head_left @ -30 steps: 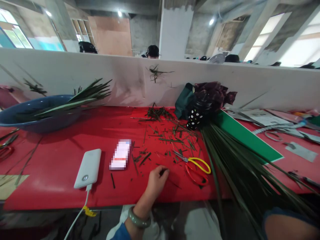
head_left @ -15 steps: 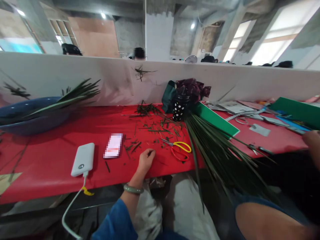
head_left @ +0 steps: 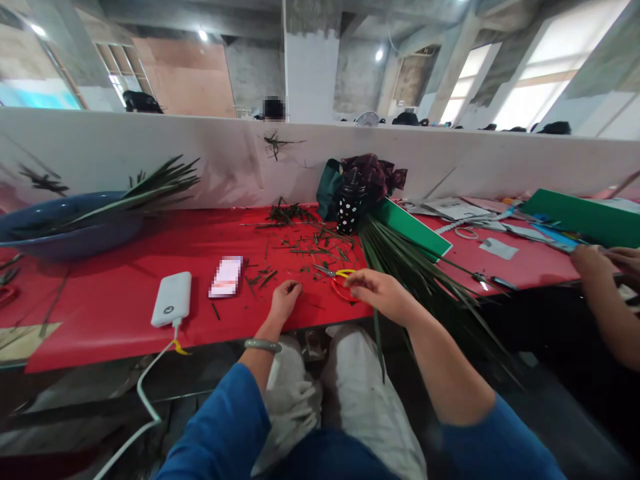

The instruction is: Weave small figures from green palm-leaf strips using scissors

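Note:
My left hand (head_left: 286, 299) rests on the red tabletop near its front edge. Its fingers are curled together, and whatever they may hold is too small to make out. Over the handles of the scissors (head_left: 327, 271) is my right hand (head_left: 383, 292), its fingers bent and somewhat apart, not wrapped round them. One handle loop is yellow, the other red, and the hand partly hides both. Cut bits of green leaf (head_left: 320, 251) lie scattered beyond my hands. A bundle of long green leaves (head_left: 415, 257) hangs over the table edge to the right.
A white power bank (head_left: 171, 299) with a cable and a phone (head_left: 226, 277) lie left of my hands. Farther left is a blue basin (head_left: 100, 230) with leaves. A flowered black cup (head_left: 347, 215) stands at the back. At far right are another person's hands (head_left: 595, 267).
My right hand has come from the lower right up to the scissors. My left hand stays curled on the table. The view has shifted slightly, and the other person's hands show more.

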`<control>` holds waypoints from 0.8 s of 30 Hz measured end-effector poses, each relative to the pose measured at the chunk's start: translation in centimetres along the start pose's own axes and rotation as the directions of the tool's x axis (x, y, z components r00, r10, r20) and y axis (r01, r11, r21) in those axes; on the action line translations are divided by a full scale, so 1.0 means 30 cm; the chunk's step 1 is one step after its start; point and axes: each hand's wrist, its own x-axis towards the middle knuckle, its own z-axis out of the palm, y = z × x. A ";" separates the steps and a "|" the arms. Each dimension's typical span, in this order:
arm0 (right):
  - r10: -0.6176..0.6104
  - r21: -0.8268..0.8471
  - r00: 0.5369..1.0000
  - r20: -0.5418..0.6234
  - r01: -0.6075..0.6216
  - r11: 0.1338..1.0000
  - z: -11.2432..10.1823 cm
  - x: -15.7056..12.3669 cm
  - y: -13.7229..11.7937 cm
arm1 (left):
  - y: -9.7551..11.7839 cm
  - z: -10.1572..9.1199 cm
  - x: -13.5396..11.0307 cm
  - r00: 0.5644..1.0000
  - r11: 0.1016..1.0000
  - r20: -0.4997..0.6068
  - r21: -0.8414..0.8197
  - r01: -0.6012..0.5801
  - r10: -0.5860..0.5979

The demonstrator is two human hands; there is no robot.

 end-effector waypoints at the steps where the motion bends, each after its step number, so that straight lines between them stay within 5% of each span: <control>1: 0.027 -0.075 1.000 0.012 -0.026 0.997 0.000 0.016 0.027 | 0.002 0.000 -0.003 1.000 1.000 0.002 0.001 -0.001 0.001; 5: 0.231 -0.498 0.971 -0.056 -0.228 0.837 0.006 0.084 0.161 | 0.005 -0.002 -0.017 1.000 1.000 -0.001 -0.004 0.006 -0.006; 10: 0.369 -0.679 0.927 -0.067 -0.313 0.664 0.048 0.107 0.255 | 0.006 0.001 -0.046 0.999 1.000 -0.020 -0.013 0.026 -0.026; 24: 0.291 -0.315 0.956 -0.025 -0.284 0.906 0.069 0.066 0.332 | 0.032 0.002 -0.097 0.999 0.998 -0.019 0.051 0.040 -0.039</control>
